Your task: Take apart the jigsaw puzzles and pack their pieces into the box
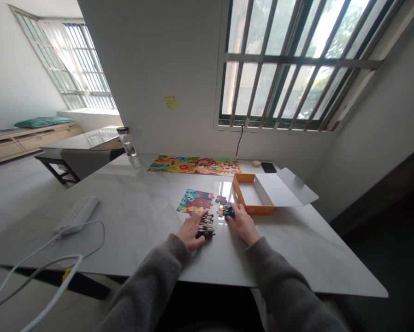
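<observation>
On the white table, a partly assembled colourful puzzle [195,200] lies in front of me. My left hand [192,230] is closed round the left side of a stack of puzzle pieces [207,226], just below the puzzle. To the right, my right hand [241,221] has its fingers on some dark blue puzzle pieces [228,211], beside the orange box. A loose bluish piece [221,199] lies between the puzzle and the box.
An open orange box [255,210] with a white lid [288,189] stands at the right. Behind are a long illustrated strip [196,165], a black phone [269,168] and a bottle [127,143]. A white power strip [77,214] with cables lies at the left.
</observation>
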### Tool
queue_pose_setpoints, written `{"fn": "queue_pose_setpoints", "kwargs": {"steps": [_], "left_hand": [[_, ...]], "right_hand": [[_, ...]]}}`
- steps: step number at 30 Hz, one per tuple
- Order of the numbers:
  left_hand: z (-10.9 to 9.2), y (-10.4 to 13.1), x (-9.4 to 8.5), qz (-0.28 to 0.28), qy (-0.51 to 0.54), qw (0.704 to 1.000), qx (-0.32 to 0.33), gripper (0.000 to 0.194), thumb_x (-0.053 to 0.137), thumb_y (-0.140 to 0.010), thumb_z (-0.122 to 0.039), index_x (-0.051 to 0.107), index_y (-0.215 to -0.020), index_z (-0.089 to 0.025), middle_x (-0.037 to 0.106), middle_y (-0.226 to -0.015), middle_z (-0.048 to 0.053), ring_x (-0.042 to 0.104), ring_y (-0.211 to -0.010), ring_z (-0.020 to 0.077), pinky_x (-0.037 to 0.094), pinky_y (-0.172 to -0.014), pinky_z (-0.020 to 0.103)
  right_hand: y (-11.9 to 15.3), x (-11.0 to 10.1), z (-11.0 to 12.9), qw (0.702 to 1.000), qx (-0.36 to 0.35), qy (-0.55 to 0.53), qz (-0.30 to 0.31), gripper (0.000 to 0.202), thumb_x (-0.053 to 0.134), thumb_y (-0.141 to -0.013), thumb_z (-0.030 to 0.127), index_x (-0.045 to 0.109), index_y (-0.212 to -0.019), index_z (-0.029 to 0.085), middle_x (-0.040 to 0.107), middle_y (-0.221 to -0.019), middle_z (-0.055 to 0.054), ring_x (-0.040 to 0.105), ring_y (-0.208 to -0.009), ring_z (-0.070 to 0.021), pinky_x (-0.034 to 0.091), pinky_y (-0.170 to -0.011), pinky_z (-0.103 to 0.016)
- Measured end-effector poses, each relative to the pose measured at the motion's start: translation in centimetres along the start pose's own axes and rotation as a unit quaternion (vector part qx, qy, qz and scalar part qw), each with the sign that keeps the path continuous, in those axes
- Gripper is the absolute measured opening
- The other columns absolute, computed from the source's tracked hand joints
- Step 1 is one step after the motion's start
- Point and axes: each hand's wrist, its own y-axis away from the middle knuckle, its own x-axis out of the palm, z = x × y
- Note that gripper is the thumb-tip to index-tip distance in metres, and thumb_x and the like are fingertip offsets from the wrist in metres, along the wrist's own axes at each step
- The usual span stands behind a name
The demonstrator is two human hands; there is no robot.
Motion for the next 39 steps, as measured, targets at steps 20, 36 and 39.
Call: {"fn": "queue_pose_setpoints", "kwargs": {"steps": [20,36,39], "left_hand": [[0.0,0.6,-0.4,-0.035,0.078,0.996,0.023,0.095,0.066,-0.067,-0.021,0.02,-0.149,-0.017,0.042,-0.14,0.017,0.044,-0.131,0.0355,0.036,-0.111,0.052],[0.0,0.5,0.0,-0.009,0.044,0.999,0.014,0.087,0.057,-0.064,-0.021,0.029,-0.147,-0.019,0.05,-0.135,0.013,0.051,-0.119,0.0318,0.04,-0.106,0.049],[0.2,0.5,0.2,-0.007,0.045,0.999,0.007,0.088,0.057,-0.063,-0.021,0.03,-0.147,-0.019,0.051,-0.134,0.013,0.052,-0.119,0.032,0.04,-0.106,0.049]], "right_hand": [[3.5,0.9,3.9,0.913,-0.224,-0.326,0.096,0.005,0.062,-0.083,0.02,0.059,-0.079,0.019,0.055,-0.081,0.0,0.054,-0.066,-0.0112,0.047,-0.062,-0.025],[-4.9,2.1,2.3,0.991,-0.124,0.019,-0.053,0.032,0.047,-0.094,0.018,0.06,-0.123,0.016,0.061,-0.119,-0.015,0.048,-0.114,-0.0276,0.037,-0.102,-0.04],[-6.2,2.6,2.0,0.994,-0.084,0.057,-0.045,0.04,0.054,-0.092,0.023,0.055,-0.131,0.014,0.061,-0.118,-0.017,0.048,-0.113,-0.0297,0.036,-0.099,-0.04]]}}
